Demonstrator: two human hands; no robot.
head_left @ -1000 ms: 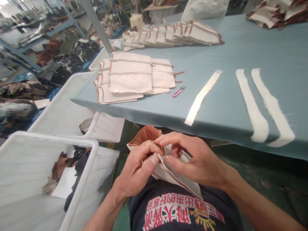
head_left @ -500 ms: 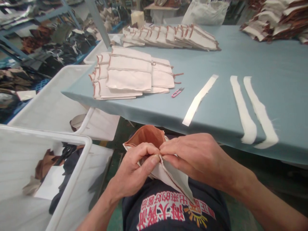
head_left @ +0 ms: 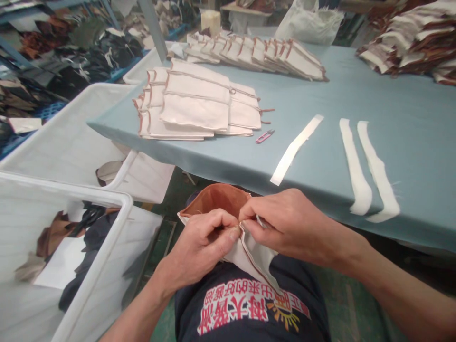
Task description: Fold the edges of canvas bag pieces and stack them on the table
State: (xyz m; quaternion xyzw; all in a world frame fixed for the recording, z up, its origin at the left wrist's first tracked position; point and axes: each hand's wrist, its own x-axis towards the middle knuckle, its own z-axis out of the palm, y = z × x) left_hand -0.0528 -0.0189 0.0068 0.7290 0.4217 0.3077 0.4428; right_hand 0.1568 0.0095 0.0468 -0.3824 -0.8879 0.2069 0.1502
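A cream fabric piece with a brown lining (head_left: 223,199), like a small pouch, is held over my lap. My left hand (head_left: 210,237) pinches its seam between thumb and forefinger. Right beside it, my right hand (head_left: 278,221) grips the same seam with curled fingers, the fingertips of both hands nearly touching. Whatever lies between the fingertips is too small to make out. Past the hands, on the blue-covered table (head_left: 302,156), lie pink-handled thread snips (head_left: 265,137) and a cream fabric strip (head_left: 297,149).
Stacked cream pieces with brown edging (head_left: 197,104) lie at the table's left, with a fanned row (head_left: 256,52) behind. Two more strips (head_left: 356,166) lie at the right. White bins (head_left: 124,204) with fabric scraps stand at the left. A larger heap (head_left: 409,42) rises far right.
My right hand's fingers have curled in more and shifted slightly at the seam. My left hand keeps its pinch. The view has tilted a little.
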